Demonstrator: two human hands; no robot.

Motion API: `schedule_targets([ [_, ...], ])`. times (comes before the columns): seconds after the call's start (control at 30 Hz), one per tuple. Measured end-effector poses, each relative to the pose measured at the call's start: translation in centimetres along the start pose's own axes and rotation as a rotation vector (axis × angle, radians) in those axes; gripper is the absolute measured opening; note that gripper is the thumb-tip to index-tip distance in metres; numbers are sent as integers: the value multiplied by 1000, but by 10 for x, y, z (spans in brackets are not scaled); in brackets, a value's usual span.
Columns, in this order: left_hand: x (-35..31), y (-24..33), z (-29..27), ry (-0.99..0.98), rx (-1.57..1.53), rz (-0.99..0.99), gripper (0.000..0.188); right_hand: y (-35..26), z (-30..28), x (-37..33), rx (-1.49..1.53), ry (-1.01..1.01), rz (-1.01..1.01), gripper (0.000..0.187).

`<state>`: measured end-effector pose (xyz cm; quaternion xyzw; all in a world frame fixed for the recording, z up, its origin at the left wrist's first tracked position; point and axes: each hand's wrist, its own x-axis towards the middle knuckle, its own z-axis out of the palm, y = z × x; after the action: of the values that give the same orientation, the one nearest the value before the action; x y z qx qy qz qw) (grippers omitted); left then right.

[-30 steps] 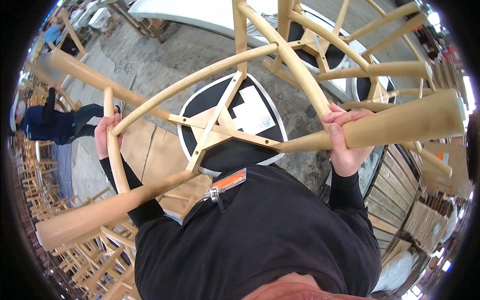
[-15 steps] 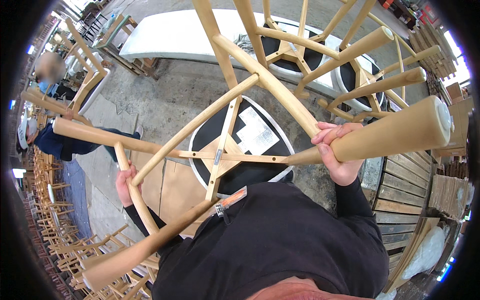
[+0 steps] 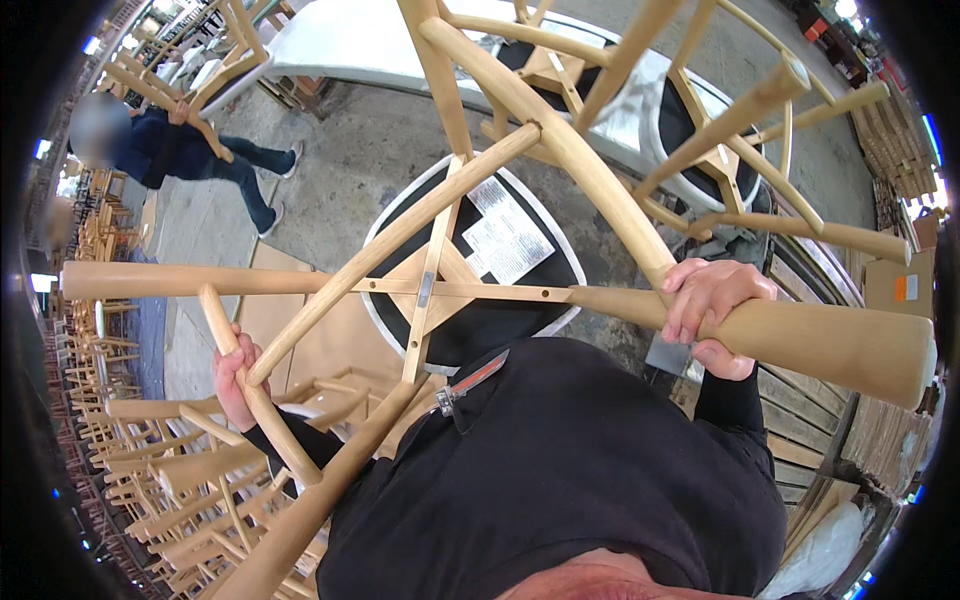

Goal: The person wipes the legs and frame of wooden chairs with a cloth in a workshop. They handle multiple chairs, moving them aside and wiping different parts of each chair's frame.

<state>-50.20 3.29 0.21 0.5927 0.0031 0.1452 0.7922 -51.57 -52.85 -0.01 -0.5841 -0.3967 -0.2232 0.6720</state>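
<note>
Right hand (image 3: pixel 712 310) wrapped tight around thick chair leg (image 3: pixel 800 340), long axis pointing right. Left hand (image 3: pixel 235 380) clamped on slanting rail (image 3: pixel 255 390). Wooden chair (image 3: pixel 440 290) held inverted at chest, black seat underside (image 3: pixel 480 270) facing up, above concrete floor (image 3: pixel 340 170).

Furniture workshop: stacked wooden chairs (image 3: pixel 170 470), concrete floor (image 3: pixel 340 160)

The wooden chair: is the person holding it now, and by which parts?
Yes. The right hand grips a thick leg of the upturned wooden chair; the left hand grips a thinner curved rail on its other side.
</note>
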Motion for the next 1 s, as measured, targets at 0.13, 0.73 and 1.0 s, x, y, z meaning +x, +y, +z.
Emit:
schedule_targets([
  [0.13, -8, 5, 17, -35, 59, -12, 39, -7, -3, -10, 18, 15, 15, 29],
  [0.73, 28, 10, 0, -190, 104, -64, 38, -53, 52, -62, -107, 220, -36, 26],
  [1.0, 30, 19, 8, -233, 200, -8, 39, -61, 58, -91, -118, 250, -101, 23],
])
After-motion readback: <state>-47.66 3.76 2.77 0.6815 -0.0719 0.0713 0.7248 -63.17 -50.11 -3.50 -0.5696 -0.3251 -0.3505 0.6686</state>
